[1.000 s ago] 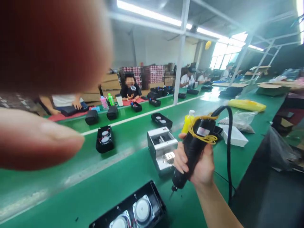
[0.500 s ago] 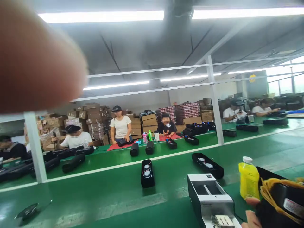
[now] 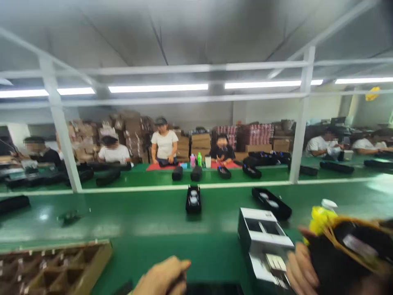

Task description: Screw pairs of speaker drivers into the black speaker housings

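My left hand [image 3: 164, 276] is low in the middle, its index finger pointing right and the other fingers curled; what they hold, if anything, is hidden. Below and right of it lies a dark flat object [image 3: 211, 288], cut off by the frame. At the lower right my right hand [image 3: 302, 266] grips a black case [image 3: 337, 262] with a yellow cord around it. Between the hands stands a white and black machine [image 3: 267, 241]. A yellow bottle [image 3: 319, 215] is behind the case.
A divided cardboard box [image 3: 101, 262] is at the lower left. Black speaker units [image 3: 193, 207] lie on the green table [image 3: 138, 221]. White posts [image 3: 302, 123] rise beyond. Several people sit or stand across the table.
My left hand has dropped from close before the camera to the lower middle. The view has tilted down and levelled, bringing in the divided box. The case remains in my right hand.
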The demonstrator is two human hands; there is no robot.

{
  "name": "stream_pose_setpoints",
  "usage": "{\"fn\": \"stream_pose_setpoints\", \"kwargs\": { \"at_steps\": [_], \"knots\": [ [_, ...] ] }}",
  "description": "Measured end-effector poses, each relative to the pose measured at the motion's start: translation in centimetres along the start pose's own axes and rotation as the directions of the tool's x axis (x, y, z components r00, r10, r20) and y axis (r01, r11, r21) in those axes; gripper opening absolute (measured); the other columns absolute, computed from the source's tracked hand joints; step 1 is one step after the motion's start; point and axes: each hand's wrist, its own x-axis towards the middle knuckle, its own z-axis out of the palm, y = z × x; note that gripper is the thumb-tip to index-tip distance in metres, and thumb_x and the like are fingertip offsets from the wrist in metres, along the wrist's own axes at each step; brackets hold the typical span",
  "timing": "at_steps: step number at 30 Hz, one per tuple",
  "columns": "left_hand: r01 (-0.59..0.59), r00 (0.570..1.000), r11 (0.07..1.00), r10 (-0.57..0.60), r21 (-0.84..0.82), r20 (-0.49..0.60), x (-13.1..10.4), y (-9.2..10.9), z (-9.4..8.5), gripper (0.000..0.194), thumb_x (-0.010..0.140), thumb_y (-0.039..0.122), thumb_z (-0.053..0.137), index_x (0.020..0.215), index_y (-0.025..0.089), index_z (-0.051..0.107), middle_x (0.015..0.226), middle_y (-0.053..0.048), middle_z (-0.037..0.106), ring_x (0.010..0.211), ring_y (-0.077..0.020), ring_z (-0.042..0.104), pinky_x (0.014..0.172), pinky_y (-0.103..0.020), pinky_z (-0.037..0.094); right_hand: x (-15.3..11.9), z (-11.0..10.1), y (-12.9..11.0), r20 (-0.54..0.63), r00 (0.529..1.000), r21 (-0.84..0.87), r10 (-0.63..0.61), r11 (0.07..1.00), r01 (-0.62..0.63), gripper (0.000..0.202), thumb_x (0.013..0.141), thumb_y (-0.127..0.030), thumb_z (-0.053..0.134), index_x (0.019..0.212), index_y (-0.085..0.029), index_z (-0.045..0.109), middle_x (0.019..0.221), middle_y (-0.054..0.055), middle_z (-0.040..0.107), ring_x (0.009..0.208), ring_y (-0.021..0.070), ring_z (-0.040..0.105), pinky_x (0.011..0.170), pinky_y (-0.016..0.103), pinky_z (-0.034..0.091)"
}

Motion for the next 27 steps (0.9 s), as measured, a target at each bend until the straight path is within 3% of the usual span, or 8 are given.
{"fn": "stream_pose_setpoints", "kwargs": {
  "at_steps": [2,5,10,16,18,22,24,27],
  "knots": [
    [0.049,0.992,0.987,-0.03,-0.15,0.122,-0.3,0.8,1.9,0.028,0.105,0.03,0.06,0.13,0.028,0.071,0.128,-0.008,0.074,0.115,-0.0235,0.074,0.099,-0.04,0.065,-0.8,1.4,0.4,0.005,0.994,-0.066,-0.112,0.991,0.113,0.066,0.075,-0.09,0.066,0.111,-0.036,0.079,0.056,-0.003,0.046,0.035,0.0135,0.041,0.034,0.028,0.04],
    [0.076,0.964,0.939,0.017,-0.336,0.265,-0.3,1.7,3.8,0.027,0.104,0.028,0.058,0.125,0.031,0.075,0.144,-0.008,0.069,0.131,-0.0256,0.07,0.112,-0.042,0.06,-0.6,3.7,1.9,0.115,0.967,-0.148,-0.227,0.959,0.243,0.063,0.079,-0.087,0.072,0.104,-0.03,0.08,0.054,-0.005,0.049,0.034,0.0112,0.037,0.033,0.024,0.036],
    [0.001,0.905,0.954,0.127,-0.301,0.406,0.6,1.5,5.3,0.032,0.109,0.036,0.053,0.133,0.034,0.074,0.163,-0.008,0.057,0.151,-0.0322,0.054,0.122,-0.059,0.051,0.3,6.0,4.8,0.179,0.947,-0.095,-0.265,0.954,0.285,0.066,0.09,-0.087,0.059,0.105,-0.026,0.078,0.052,-0.006,0.052,0.031,0.0118,0.037,0.029,0.023,0.032],
    [-0.034,0.913,0.955,0.15,-0.295,0.38,0.9,0.9,6.2,0.046,0.113,0.041,0.037,0.148,0.039,0.067,0.171,-0.003,0.049,0.156,-0.032,0.047,0.126,-0.059,0.047,0.4,5.4,8.1,0.252,0.957,-0.148,-0.142,0.972,0.183,0.063,0.088,-0.085,0.067,0.11,-0.026,0.075,0.059,-0.005,0.061,0.038,0.0141,0.048,0.036,0.026,0.041],
    [-0.07,0.906,0.957,0.179,-0.281,0.384,0.8,0.7,6.4,0.049,0.11,0.058,0.043,0.151,0.041,0.065,0.173,-0.004,0.047,0.157,-0.0365,0.046,0.124,-0.064,0.048,0.5,5.0,9.3,0.266,0.948,-0.136,-0.173,0.967,0.215,0.063,0.093,-0.084,0.06,0.113,-0.025,0.073,0.06,-0.004,0.06,0.038,0.0135,0.048,0.036,0.026,0.038],
    [-0.184,0.872,0.956,0.266,-0.229,0.412,0.3,0.4,6.8,0.089,0.084,0.088,0.065,0.16,0.043,0.055,0.178,-0.009,0.038,0.156,-0.0469,0.044,0.118,-0.072,0.049,0.8,4.6,10.6,0.317,0.94,-0.132,-0.126,0.976,0.175,0.056,0.098,-0.075,0.057,0.119,-0.026,0.072,0.063,-0.004,0.061,0.042,0.0139,0.051,0.039,0.026,0.039],
    [-0.238,0.864,0.955,0.292,-0.179,0.41,-0.1,0.3,7.1,0.101,0.078,0.09,0.069,0.164,0.041,0.05,0.179,-0.013,0.035,0.157,-0.0494,0.042,0.118,-0.075,0.046,0.8,4.6,10.8,0.305,0.949,-0.14,-0.077,0.982,0.125,0.053,0.097,-0.075,0.062,0.118,-0.027,0.072,0.063,-0.004,0.061,0.043,0.0145,0.051,0.04,0.027,0.039],
    [-0.307,0.862,0.945,0.326,-0.113,0.388,-0.4,0.4,7.6,0.089,0.087,0.078,0.072,0.164,0.04,0.048,0.177,-0.015,0.037,0.152,-0.047,0.048,0.117,-0.075,0.045,0.9,4.6,10.7,0.278,0.96,-0.169,-0.029,0.982,0.078,0.052,0.093,-0.079,0.064,0.107,-0.029,0.071,0.062,-0.004,0.06,0.042,0.0154,0.049,0.039,0.029,0.036]
  ]
}}
